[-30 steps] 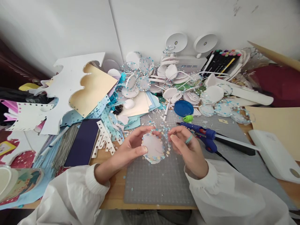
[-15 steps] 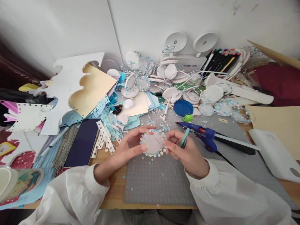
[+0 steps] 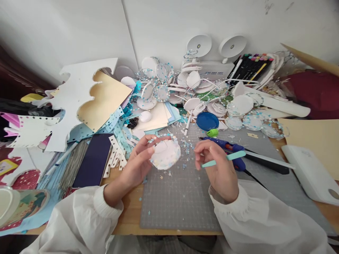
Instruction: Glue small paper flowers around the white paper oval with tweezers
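Note:
My left hand grips the left edge of a white disc between thumb and fingers. Small pastel stars ring the disc, which is tilted above the grey cutting mat. To its right, my right hand has curled fingers around a mint-green stick tool, apart from the disc. Loose little stars lie on the mat between and beyond the hands.
A blue glue gun lies behind my right hand, near a green item and a blue lid. Many decorated discs pile up along the wall. A dark blue flat case and punched paper strips are at the left.
My right hand has let go of the disc and moved right, its green tool turned nearly level. My left hand has shifted slightly left and tilted the disc.

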